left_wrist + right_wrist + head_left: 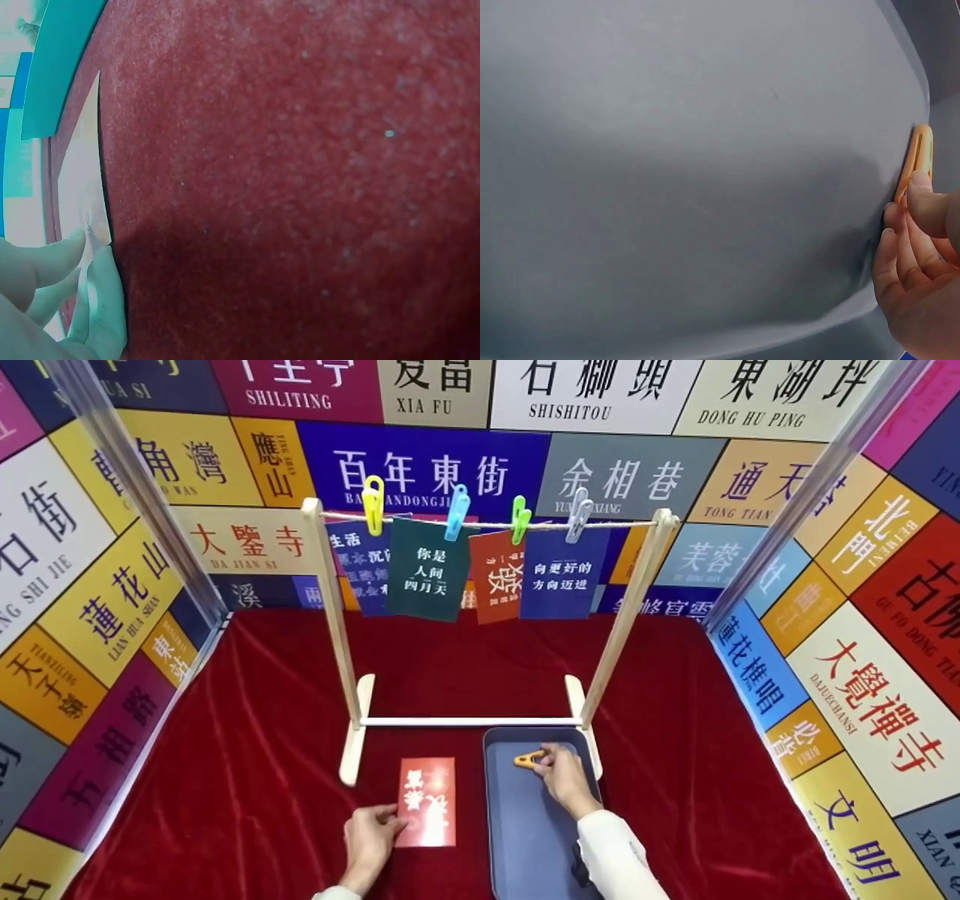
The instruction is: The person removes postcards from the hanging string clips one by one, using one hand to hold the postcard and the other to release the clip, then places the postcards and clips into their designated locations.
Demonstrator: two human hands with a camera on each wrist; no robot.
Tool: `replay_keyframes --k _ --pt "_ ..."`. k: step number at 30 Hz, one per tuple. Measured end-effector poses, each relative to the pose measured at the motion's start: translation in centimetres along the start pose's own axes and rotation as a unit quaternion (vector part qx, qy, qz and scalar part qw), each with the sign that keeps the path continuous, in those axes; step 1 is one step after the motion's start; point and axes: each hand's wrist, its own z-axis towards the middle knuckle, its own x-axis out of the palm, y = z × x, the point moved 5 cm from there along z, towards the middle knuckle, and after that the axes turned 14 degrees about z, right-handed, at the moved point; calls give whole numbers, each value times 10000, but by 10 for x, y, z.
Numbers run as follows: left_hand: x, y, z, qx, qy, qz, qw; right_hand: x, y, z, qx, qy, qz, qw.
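Note:
A red card (427, 802) with pale lettering lies on the red cloth, and my left hand (370, 837) pinches its left edge between thumb and fingers. The left wrist view shows the card (86, 172) tilted there, with the thumb on one face and fingers on the other. Over the far part of a grey-blue tray (514, 840), my right hand (562, 780) pinches an orange clothespin (529, 759). In the right wrist view the clothespin (919, 154) sticks out beyond my thumb, close to the tray's wall.
A wooden frame (619, 615) stands behind, its string (487, 523) strung between two posts. Yellow, blue, green and grey clothespins hold several cards on it, among them a dark green card (426, 570) and a blue card (561, 574). Sign-covered panels (420, 472) enclose the table.

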Motion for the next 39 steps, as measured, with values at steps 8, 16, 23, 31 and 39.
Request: replay_keyframes --k 8,16,23,31,39 --pt "-2 -1 0 31 44 25 10000 -4 1 -1 544 -283 -390 9974" --pt "-2 -9 3 162 240 -27 9996 -11 13 0 469 -675 -310 9961" --pt "-2 -15 2 182 291 -190 9992 -14 15 -4 226 -780 -186 9965" --pt "-1 -21 -1 231 514 -693 9960 -22 15 -11 10 -869 -171 9961" --pt "-4 -31 -2 227 365 -319 9986 -34 26 -17 -517 -1002 -174 9935"
